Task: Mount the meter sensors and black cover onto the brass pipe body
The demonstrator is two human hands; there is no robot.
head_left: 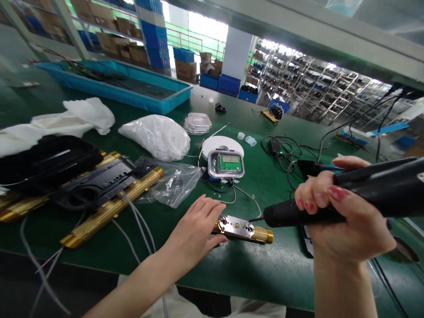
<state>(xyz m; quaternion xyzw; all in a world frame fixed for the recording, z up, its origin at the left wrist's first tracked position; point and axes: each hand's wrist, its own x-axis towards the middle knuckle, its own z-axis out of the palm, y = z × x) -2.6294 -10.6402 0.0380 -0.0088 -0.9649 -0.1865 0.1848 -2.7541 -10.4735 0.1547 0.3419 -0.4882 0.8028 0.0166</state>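
Observation:
My right hand (344, 216) is wrapped around a black electric screwdriver (298, 213), held almost level. Its thin bit points left and reaches the right end of a silver metal plate (236, 226), close to a screw there; contact is hard to make out. That plate sits on top of a brass pipe body (265, 235) lying on the bench. Over the pipe's left end, my left hand (195, 225) grips it, thumb on the near side and fingers across the far side. Behind it stands a clear-lidded meter box with a green circuit board (230, 164), wired by grey cables.
Brass pipes (112, 207) with black plastic housings (96, 181) lie at left. Plastic bags (155, 137), clear lids (198, 123) and a white disc (218, 143) are farther back, before a blue tray (159, 104). Black cables with an adapter (274, 146) spread at right.

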